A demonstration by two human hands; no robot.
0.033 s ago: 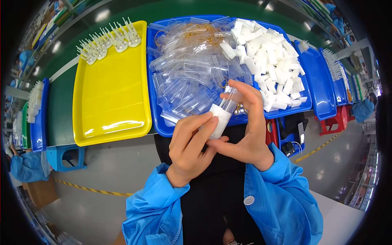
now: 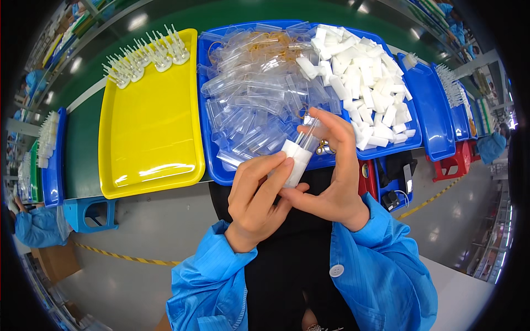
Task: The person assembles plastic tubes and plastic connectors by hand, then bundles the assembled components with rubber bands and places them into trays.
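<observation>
Head view: I see both hands raised just in front of the near edge of the blue tray (image 2: 212,160), which I take as my reference; the left hand (image 2: 256,196) has its fingers curled, thumb and forefinger pinched on the lower end of a white block (image 2: 295,160); the right hand (image 2: 334,176) has its fingers half curled, the upper fingertips closed on a clear plastic tube (image 2: 310,132) that rises from the block's top, the thumb under the block; block and tube are tilted, held above the tray's near rim, touching both hands.

Inside the blue tray, the left and middle part holds a loose heap of clear plastic tubes (image 2: 254,94); the right part holds a heap of white blocks (image 2: 364,83); a few yellowish rubber bands (image 2: 270,39) lie at the far side of the clear heap.

Just left of the blue tray stands a yellow tray (image 2: 149,143); its far corner holds rows of white pronged pieces (image 2: 146,55).

Right of the blue tray lies a second blue tray (image 2: 433,110); below it, a red stool (image 2: 455,160).

Both sleeves are blue.
</observation>
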